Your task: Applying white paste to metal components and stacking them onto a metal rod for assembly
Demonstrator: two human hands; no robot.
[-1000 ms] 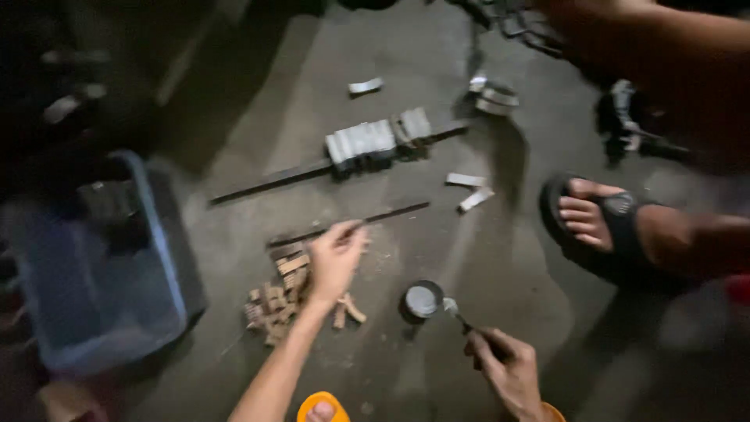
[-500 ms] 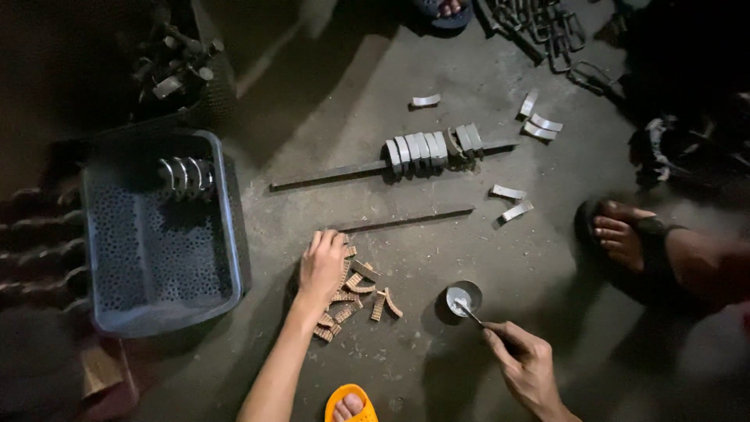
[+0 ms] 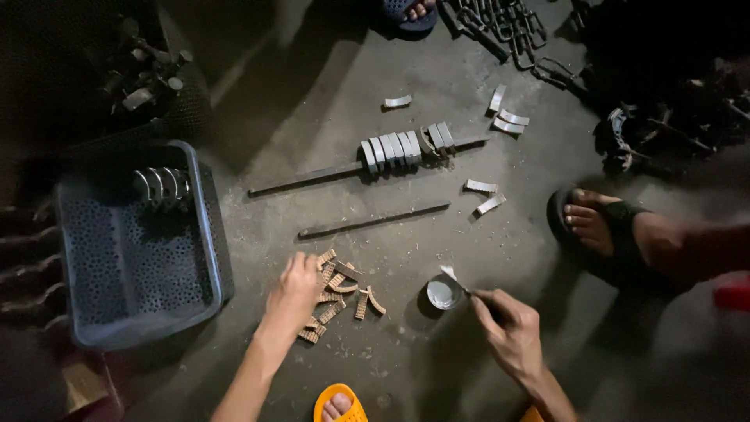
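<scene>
left hand (image 3: 295,287) rests palm down on a pile of small brown curved pieces (image 3: 341,291) on the concrete floor (image 3: 406,258), fingers loosely curled over the pile's left part; cannot tell if it pinches one piece. pile sits low in the middle of the floor, just right of the grey perforated plastic basket (image 3: 137,258).

right hand (image 3: 509,328) is closed around a thin brush (image 3: 461,283), fingers tight on the handle, brush tip just over the rim of a small round tin (image 3: 444,295). tin stands on the floor between the two hands, just right of the pile.

above the hands lies a bare dark metal rod (image 3: 373,220), and further up a second rod (image 3: 305,177) threaded through a row of grey curved metal shells (image 3: 405,145). loose grey shells (image 3: 484,195) lie right of the rods, more (image 3: 506,117) near the top, one (image 3: 397,101) alone at top middle.

a few ring-like shells (image 3: 160,186) sit in the basket's top corner. another person's foot in a dark sandal (image 3: 601,227) is at the right edge of the floor. an orange slipper (image 3: 337,402) with toes shows at the bottom edge. chain links (image 3: 500,23) lie at the top.
</scene>
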